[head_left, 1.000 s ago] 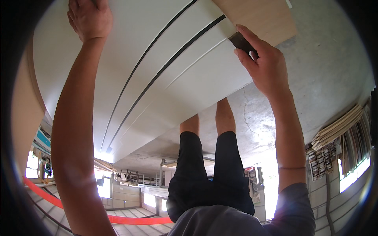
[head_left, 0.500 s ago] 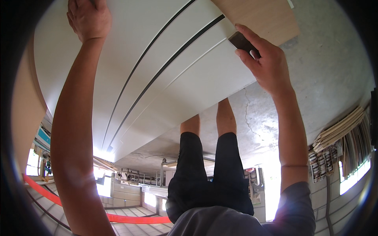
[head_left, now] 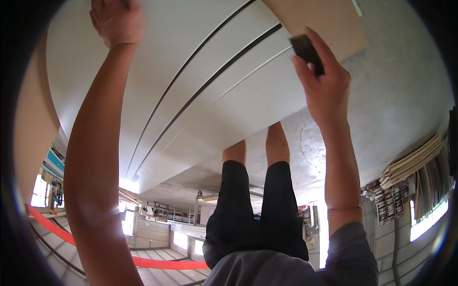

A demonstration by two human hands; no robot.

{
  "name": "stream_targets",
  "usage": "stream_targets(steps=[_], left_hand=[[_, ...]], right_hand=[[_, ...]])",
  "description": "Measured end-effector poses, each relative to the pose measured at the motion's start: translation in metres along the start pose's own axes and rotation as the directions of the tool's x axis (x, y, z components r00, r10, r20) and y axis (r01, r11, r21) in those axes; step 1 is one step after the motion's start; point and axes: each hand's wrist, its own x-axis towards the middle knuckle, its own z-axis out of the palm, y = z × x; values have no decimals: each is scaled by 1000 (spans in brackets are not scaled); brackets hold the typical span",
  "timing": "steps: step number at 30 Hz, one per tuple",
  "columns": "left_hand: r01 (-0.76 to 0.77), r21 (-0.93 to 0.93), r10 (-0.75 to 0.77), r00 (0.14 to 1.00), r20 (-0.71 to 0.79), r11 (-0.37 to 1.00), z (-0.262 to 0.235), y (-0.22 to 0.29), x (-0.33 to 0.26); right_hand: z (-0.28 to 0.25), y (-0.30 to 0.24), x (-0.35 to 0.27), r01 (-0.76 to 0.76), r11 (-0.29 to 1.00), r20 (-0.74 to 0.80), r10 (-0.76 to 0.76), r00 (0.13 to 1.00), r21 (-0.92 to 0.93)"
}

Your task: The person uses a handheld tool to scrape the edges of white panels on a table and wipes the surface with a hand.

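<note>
Pressure is best kept even while the small dark block [head_left: 307, 53] is held flat under the closed fingers of the right hand [head_left: 324, 90], at the white panel's [head_left: 200, 71] far edge beside the tan board [head_left: 324, 21]. The left hand [head_left: 117, 21], curled, is pressed on the panel to steady it.

The left hand [head_left: 117, 21] is cut off by the upper frame edge; its fingers are out of view. The dark flat object [head_left: 307, 50] is partly covered by the right hand [head_left: 324, 81]; its kind cannot be determined. The person's feet are hidden behind the white panel [head_left: 200, 81].
</note>
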Motion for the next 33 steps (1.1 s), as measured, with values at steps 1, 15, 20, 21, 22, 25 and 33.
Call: stream_targets(steps=[1, 15, 20, 21, 22, 25, 33], left_hand=[[0, 19, 1, 999, -52, 1000, 3, 7, -1], [54, 114, -67, 991, 115, 992, -6, 16, 1], [49, 100, -59, 993, 100, 994, -7, 15, 0], [43, 98, -53, 994, 97, 994, -8, 15, 1], [38, 97, -47, 994, 94, 995, -8, 16, 0], [37, 93, -45, 995, 86, 995, -8, 18, 1], [62, 96, -72, 992, 100, 993, -11, 20, 0]], right_hand=[[0, 7, -7, 22, 1000, 0, -22, 1000, 1], [8, 7, -7, 82, 990, 79, -73, 994, -111], [1, -2, -4, 55, 985, 122, -36, 992, -162], [0, -2, -5, 43, 988, 127, -24, 992, -150], [-1, -3, -5, 31, 990, 132, -13, 991, -138], [-4, -15, 6, 37, 976, 189, 5, 982, -215], [3, -23, 19, 98, 971, 188, -57, 980, -219]])
